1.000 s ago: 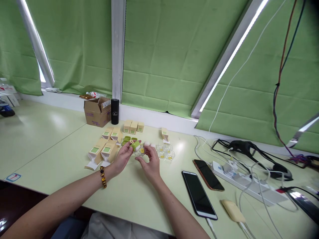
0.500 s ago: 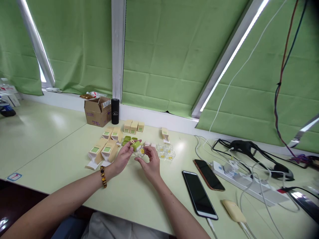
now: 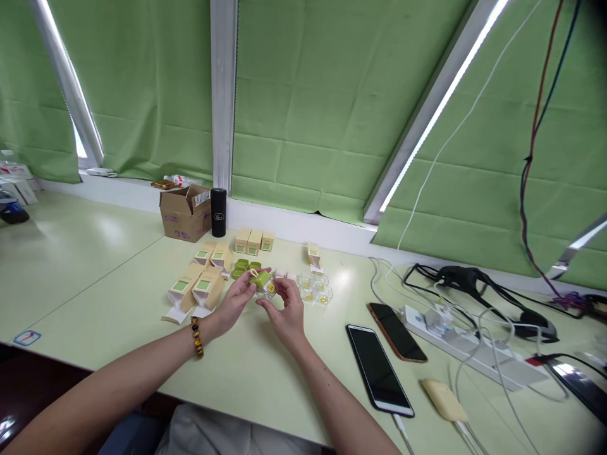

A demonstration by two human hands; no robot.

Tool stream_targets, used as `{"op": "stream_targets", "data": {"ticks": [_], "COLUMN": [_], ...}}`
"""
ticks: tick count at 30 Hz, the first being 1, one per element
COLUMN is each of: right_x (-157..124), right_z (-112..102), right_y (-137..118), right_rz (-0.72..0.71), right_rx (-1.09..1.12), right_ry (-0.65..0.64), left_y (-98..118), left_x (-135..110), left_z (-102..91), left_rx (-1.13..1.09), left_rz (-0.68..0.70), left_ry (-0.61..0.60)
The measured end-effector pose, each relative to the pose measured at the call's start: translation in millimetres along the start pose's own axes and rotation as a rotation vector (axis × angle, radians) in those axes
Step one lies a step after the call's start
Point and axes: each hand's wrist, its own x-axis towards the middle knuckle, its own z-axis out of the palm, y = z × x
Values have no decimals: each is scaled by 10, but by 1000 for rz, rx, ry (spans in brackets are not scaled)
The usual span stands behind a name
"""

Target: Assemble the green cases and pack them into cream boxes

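My left hand [image 3: 238, 296] pinches a small green cap [image 3: 260, 280] with a cream loop on top. Between finger and thumb, my right hand [image 3: 288, 309] grips a clear little container [image 3: 270, 289] with a yellow mark on it. Cap and container meet at an angle, and fingers partly cover both. Just behind the left fingers lie several more green caps [image 3: 241, 265]. Several clear containers with yellow marks [image 3: 315, 289] are grouped right of my right hand. Opened cream cartons with green labels [image 3: 208, 285] lie left of my left hand.
Closed cream cartons [image 3: 255, 241] stand at the back, near a black tumbler [image 3: 219, 212] and a brown cardboard box [image 3: 185, 213]. One more carton [image 3: 313, 257] lies behind the clear containers. At right are two phones [image 3: 380, 371], a power strip [image 3: 467, 347] and tangled cables.
The green cap has shifted slightly right and down onto the clear container, closing the gap between them. Both hands stay nearly in place.
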Motion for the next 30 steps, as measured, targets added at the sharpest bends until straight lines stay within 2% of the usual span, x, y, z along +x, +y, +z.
{"op": "stream_targets", "data": {"ticks": [9, 15, 25, 30], "right_x": [-1, -4, 1, -7], "right_z": [9, 6, -3, -20], "right_y": [-28, -21, -44, -46], "right_rz": [-10, 8, 30, -32], "right_rx": [6, 20, 32, 1], "right_ry": [5, 4, 50, 66], "left_y": [29, -5, -49, -83], "left_x": [-31, -51, 16, 22], "left_z": [21, -32, -78, -81], "left_rx": [28, 0, 54, 93], "left_rz": [-4, -21, -12, 17], "left_ry": [-11, -2, 156, 95]}}
